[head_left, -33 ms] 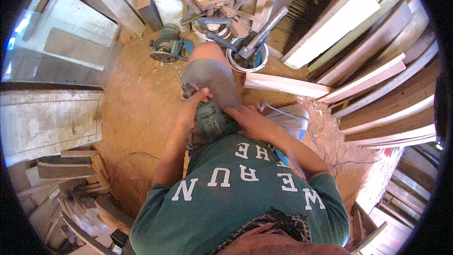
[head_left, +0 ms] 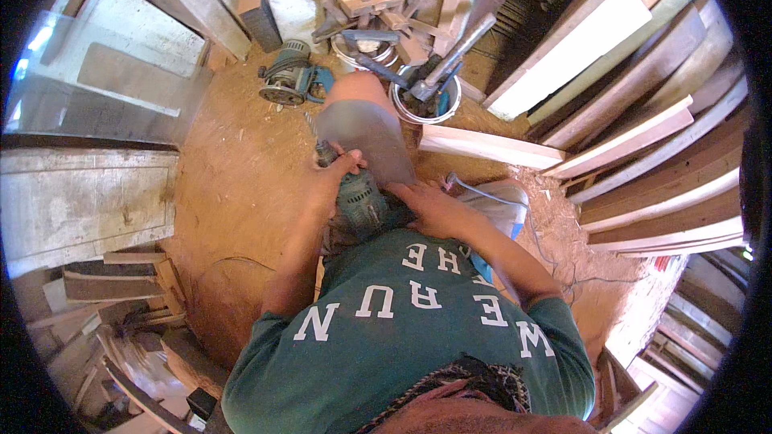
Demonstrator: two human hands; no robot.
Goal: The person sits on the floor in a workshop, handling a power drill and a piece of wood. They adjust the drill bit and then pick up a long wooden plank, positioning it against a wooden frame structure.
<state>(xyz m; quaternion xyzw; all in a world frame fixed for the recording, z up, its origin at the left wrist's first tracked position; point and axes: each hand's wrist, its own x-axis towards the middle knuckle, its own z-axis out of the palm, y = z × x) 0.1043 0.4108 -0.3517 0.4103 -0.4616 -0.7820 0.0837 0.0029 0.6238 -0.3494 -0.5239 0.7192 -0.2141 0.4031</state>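
A green power drill (head_left: 360,202) rests in my lap, pointing away from me and a little left. Its thin twist bit (head_left: 311,125) reaches past my knee over the floor and looks blurred. Wrapped round the front of the drill by its dark chuck (head_left: 325,153) is my left hand (head_left: 341,167), closed with the thumb on top. My right hand (head_left: 430,205) is bent round the drill's dark rear part from the right; most of its grip is hidden under the palm.
Ahead stand a green router (head_left: 291,76), a white bucket (head_left: 450,106) of tools with a hammer, and wooden hand tools (head_left: 371,2). A wooden board (head_left: 490,146) lies to the right, near leaning planks (head_left: 635,185). Wood offcuts (head_left: 112,281) are stacked at left. A cord (head_left: 535,233) trails rightward.
The scene has shifted very slightly to the right in view. The drill bit looks fainter and more smeared than before. Both hands keep their places on the drill.
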